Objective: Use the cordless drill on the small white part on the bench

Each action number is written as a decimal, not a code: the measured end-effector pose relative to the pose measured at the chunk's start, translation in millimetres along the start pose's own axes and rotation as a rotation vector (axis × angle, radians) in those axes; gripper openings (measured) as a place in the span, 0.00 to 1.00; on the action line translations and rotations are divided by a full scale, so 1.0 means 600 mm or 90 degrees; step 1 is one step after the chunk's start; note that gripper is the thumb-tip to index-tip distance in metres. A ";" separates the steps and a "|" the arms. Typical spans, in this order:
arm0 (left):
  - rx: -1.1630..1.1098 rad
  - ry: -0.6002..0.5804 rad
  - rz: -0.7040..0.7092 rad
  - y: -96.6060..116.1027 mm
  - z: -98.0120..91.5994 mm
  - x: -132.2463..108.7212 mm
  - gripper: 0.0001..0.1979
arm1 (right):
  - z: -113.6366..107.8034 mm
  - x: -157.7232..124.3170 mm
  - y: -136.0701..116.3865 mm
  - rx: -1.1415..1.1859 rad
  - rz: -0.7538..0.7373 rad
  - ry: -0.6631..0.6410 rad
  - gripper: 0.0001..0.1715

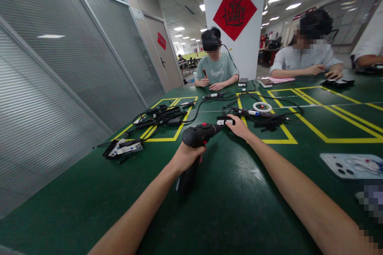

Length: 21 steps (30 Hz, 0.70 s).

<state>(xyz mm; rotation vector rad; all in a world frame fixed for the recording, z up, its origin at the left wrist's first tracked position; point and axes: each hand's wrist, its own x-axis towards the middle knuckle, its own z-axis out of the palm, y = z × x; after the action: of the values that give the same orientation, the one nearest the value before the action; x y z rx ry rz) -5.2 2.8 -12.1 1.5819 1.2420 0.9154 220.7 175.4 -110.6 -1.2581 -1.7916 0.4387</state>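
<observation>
My left hand (189,157) is wrapped round the grip of a black cordless drill (199,134) with red buttons. The drill points away to the right, its chuck close against a small black and white part (225,120). That part is held between the fingers of my right hand (237,126). Whether the drill's tip touches it I cannot tell, and the far side of the part is hidden.
Tangled black cables and tools (161,116) lie left on the green table (143,211), beside black and white pieces (123,148). A tape roll (262,107) and tools (257,114) lie right, with a phone (353,165) nearer. Two people (217,67) sit opposite.
</observation>
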 end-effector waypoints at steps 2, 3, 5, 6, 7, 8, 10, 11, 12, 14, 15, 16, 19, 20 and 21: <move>0.006 0.006 -0.005 0.000 0.000 -0.001 0.20 | 0.001 0.000 0.000 0.001 0.001 0.001 0.25; 0.006 0.007 -0.008 0.001 0.000 -0.001 0.20 | 0.001 0.001 -0.001 0.001 0.002 0.001 0.25; 0.001 0.003 -0.016 0.004 0.001 -0.002 0.19 | 0.002 0.001 -0.001 0.003 0.002 0.002 0.25; -0.002 0.001 -0.020 0.005 0.002 -0.003 0.19 | 0.002 0.001 -0.001 0.004 0.003 0.002 0.25; -0.004 0.000 -0.023 0.006 0.002 -0.003 0.19 | 0.002 0.001 -0.001 0.006 0.003 0.002 0.25; -0.006 0.000 -0.026 0.007 0.003 -0.003 0.19 | 0.002 0.001 -0.001 0.009 0.003 0.003 0.25; -0.011 0.002 -0.024 0.007 0.003 -0.003 0.18 | 0.002 0.001 0.000 0.012 0.003 0.003 0.25; -0.011 0.002 -0.020 0.006 0.003 -0.002 0.18 | 0.002 0.001 0.000 0.011 0.003 0.003 0.25; -0.010 0.002 -0.014 0.005 0.003 -0.002 0.18 | 0.002 0.001 0.001 0.009 0.002 0.003 0.25; -0.007 0.005 -0.007 0.004 0.003 -0.002 0.18 | 0.001 0.001 0.002 0.006 -0.003 0.004 0.25; -0.006 0.007 -0.009 0.003 0.003 -0.002 0.18 | 0.001 0.001 0.002 0.005 -0.007 0.005 0.25; -0.006 0.008 -0.012 0.003 0.003 -0.002 0.17 | 0.001 0.001 0.002 0.005 -0.009 0.006 0.25; -0.005 0.004 -0.021 0.004 0.003 -0.002 0.16 | 0.001 0.000 0.002 0.006 -0.009 0.005 0.25; -0.005 0.003 -0.019 0.004 0.003 -0.002 0.16 | 0.001 0.000 0.002 0.007 -0.008 0.005 0.25; -0.007 0.000 -0.017 0.004 0.003 -0.002 0.16 | 0.001 0.000 0.002 0.007 -0.006 0.006 0.25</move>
<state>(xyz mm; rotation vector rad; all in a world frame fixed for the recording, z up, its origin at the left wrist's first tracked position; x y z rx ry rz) -3.3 0.9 -10.4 1.5533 1.2538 0.9039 220.7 176.0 -111.8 -1.2421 -1.7842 0.4374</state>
